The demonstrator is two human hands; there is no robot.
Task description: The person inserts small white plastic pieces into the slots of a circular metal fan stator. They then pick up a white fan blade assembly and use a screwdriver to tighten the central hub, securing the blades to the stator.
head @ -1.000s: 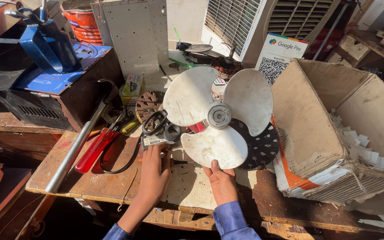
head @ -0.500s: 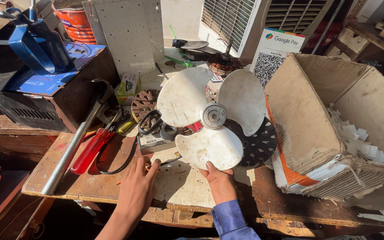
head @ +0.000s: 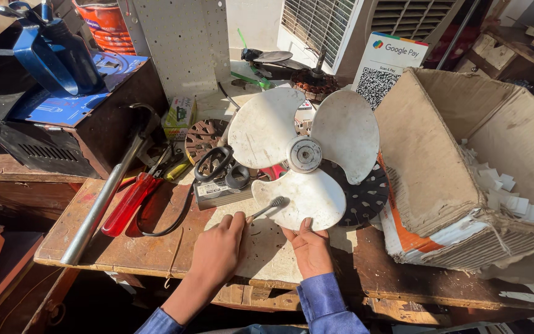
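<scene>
So in the middle of the frame there's a white three-blade fan impeller sitting propped up over a black perforated disc on a worn wooden workbench. The right hand is at the bottom edge of the lowest blade, fingers pinching the rim of that blade, thumb side up against the plastic. The left hand is just left of it, lower centre, fingers curled and pressed together around the handle of a small brush, a thin toothbrush-looking thing whose bristle end is touching the face of that same lower blade. Both wrists come up from the bottom of the frame in blue sleeves. Just left of the fan there's a pair of black-handled scissors lying on a small grey box, and further left red-handled pliers next to a long metal pipe running diagonally toward the lower left. A thin black cable loops between pliers and box. Upper left has a blue oil can on a dark metal case. Right side is a big torn cardboard box with white scraps in it, touching the disc's edge.
</scene>
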